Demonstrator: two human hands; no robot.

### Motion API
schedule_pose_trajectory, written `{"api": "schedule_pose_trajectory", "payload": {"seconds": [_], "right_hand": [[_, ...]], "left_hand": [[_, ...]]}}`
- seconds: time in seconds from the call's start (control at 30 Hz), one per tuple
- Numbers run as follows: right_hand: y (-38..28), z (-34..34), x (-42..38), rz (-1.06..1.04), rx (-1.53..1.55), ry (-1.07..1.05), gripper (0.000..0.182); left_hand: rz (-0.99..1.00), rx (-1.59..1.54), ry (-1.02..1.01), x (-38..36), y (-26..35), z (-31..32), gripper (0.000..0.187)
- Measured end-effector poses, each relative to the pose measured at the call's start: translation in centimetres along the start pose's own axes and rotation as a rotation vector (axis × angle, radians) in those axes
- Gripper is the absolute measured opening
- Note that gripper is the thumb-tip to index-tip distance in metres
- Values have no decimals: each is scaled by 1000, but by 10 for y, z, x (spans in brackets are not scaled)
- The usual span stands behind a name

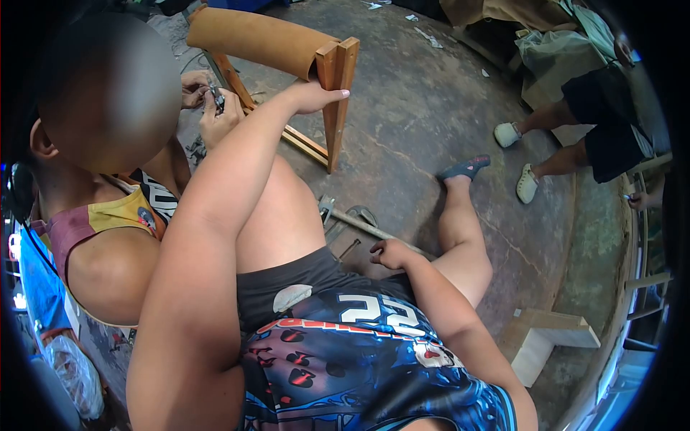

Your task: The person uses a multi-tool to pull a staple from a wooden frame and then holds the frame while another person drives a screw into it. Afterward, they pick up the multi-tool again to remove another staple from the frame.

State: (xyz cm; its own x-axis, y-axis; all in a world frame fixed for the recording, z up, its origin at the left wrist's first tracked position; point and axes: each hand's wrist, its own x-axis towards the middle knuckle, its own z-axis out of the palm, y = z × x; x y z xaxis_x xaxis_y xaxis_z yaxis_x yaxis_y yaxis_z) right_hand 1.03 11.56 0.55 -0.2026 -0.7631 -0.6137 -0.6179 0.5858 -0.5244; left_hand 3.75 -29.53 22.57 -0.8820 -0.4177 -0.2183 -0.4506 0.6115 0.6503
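My left hand (315,97) reaches to a wooden frame (335,136), its thumb lying across an upright leg and its other fingers mostly hidden behind the wood. A tan, leather-like roll (255,37) lies across the top of this frame, just above the hand. My right hand (392,253) hangs beside my thigh with nothing in it, fingers loosely bent and apart. Near it on the floor are a long metal bar clamp (370,228) and a bolt-like piece (350,249).
At my left, a co-worker's hands (219,115) hold a small metal piece (216,97). Another person in pale clogs (507,134) stands at the right. An L-shaped board piece (535,348) lies on the concrete floor (424,79). A plastic bag (72,377) is at lower left.
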Motion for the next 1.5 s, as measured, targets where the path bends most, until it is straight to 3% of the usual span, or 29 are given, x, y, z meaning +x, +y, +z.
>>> {"api": "schedule_pose_trajectory", "payload": {"seconds": [0.6, 0.77, 1.5], "right_hand": [[-6, -6, -1, 32, -6, -44, 48], [-3, -3, 1, 31, 23, -30, 47], [-8, -7, 1, 48, -17, -32, 49]], "left_hand": [[42, -13, 42, 2, -3, 1, 77], [-41, 27, 16, -18, 18, -8, 78], [40, 56, 56, -1, -5, 0, 77]]}}
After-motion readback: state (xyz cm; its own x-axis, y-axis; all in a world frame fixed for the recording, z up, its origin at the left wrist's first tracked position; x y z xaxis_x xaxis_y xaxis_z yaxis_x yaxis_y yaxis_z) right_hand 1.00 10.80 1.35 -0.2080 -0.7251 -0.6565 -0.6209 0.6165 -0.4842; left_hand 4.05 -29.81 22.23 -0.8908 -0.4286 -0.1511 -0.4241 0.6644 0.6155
